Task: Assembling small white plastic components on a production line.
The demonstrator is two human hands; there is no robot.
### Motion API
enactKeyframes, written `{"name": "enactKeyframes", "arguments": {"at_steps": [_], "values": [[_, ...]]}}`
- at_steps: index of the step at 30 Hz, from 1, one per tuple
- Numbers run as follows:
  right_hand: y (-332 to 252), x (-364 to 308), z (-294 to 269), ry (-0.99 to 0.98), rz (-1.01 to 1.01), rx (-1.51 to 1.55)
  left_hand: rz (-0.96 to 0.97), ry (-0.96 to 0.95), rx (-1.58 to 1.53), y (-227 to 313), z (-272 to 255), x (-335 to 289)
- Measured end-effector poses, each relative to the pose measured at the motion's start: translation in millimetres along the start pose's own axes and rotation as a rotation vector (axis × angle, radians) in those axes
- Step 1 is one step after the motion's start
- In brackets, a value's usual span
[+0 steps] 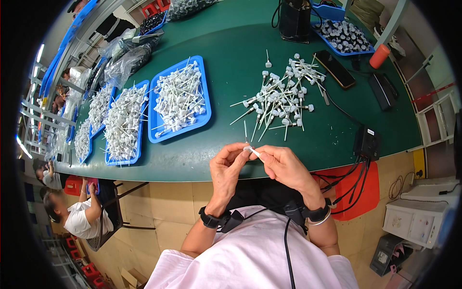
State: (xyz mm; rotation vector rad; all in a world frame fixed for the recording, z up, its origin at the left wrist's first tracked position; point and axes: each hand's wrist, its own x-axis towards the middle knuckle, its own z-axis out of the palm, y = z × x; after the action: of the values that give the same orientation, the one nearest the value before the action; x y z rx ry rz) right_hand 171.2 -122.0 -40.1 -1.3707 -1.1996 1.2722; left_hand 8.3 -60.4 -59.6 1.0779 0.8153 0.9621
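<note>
Close to the table's near edge, my left hand (224,169) pinches a small white-capped piece (247,148) between thumb and fingers. My right hand (287,166) is closed on a slim white pointed stick (255,152), whose tip touches or nearly touches that piece. A thin pale stem (245,131) shows just beyond my left fingertips; whether it belongs to the held piece I cannot tell. Farther out lies a loose pile of white-capped pieces with thin stems (284,96). To the left, a blue tray (207,113) is heaped with similar pieces.
More filled blue trays (138,156) stand at the left, beside clear plastic bags (124,62). At the right lie a phone (335,70), a black box with cables (366,143) and an orange-red cylinder (379,56). A blue tray of dark-and-clear parts (344,37) is behind. Another person (86,214) sits at left.
</note>
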Motion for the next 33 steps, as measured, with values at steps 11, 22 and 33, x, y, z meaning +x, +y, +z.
{"name": "enactKeyframes", "arguments": {"at_steps": [11,22,33], "values": [[-10.0,-9.1,14.2,0.140,-0.056,-0.128,0.006,0.036,-0.012,-2.2,3.9,-2.5],[-22.8,-9.7,4.4,0.053,0.020,-0.175,0.054,-0.013,0.088,-2.7,1.3,-0.7],[-15.8,-24.6,3.2,0.145,0.033,-0.123,-0.104,0.016,0.035,4.2,2.2,3.3]]}}
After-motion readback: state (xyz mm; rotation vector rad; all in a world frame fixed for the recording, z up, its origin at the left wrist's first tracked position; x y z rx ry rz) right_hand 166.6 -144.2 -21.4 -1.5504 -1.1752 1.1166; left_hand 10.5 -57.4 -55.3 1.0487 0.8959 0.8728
